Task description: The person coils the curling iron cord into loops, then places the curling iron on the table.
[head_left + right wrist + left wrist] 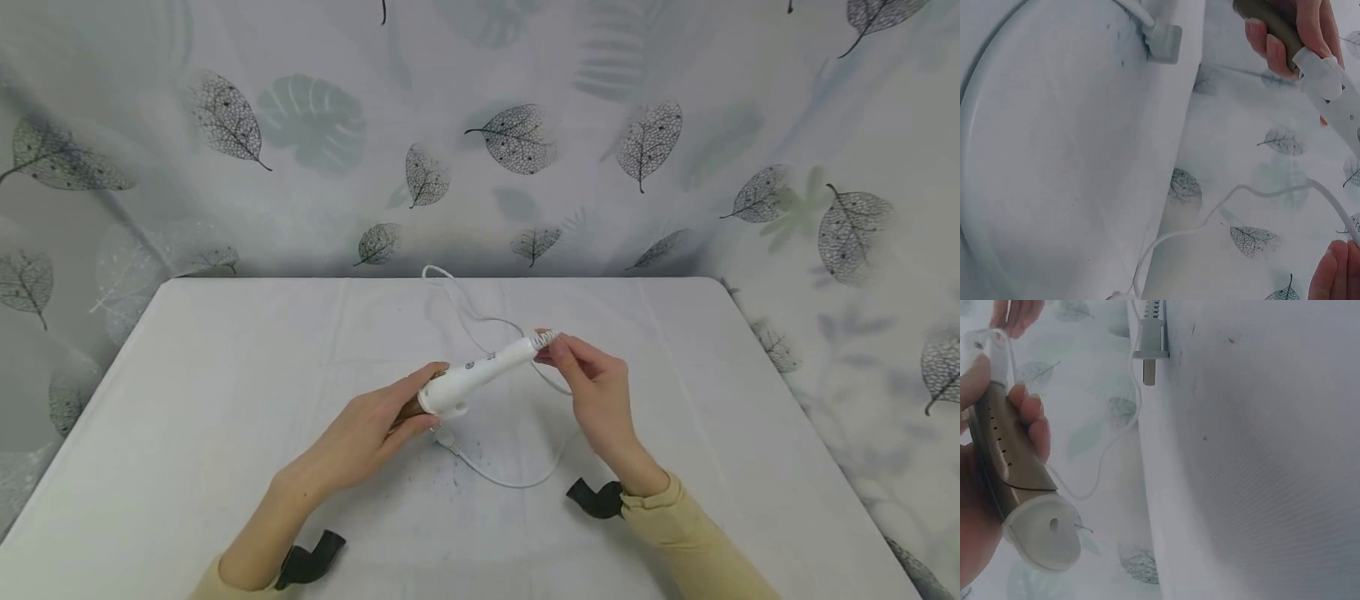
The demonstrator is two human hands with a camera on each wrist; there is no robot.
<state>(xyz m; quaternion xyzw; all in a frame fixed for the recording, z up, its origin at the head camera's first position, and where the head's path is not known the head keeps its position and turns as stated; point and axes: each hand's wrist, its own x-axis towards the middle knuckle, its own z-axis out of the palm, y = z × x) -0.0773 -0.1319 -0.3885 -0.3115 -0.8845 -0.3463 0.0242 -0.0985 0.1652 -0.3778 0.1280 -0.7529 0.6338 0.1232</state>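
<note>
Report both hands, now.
Left hand: closed, holding the iron by its brown barrel.
Right hand: closed, pinching the iron's cord end.

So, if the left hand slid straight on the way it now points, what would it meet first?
The left hand, gripping the brown barrel, would likely meet the white handle first, since it joins the barrel directly ahead; whether they already touch is unclear.

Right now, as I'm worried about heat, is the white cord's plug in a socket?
No, the left wrist view shows the plug with its metal end bare.
</note>
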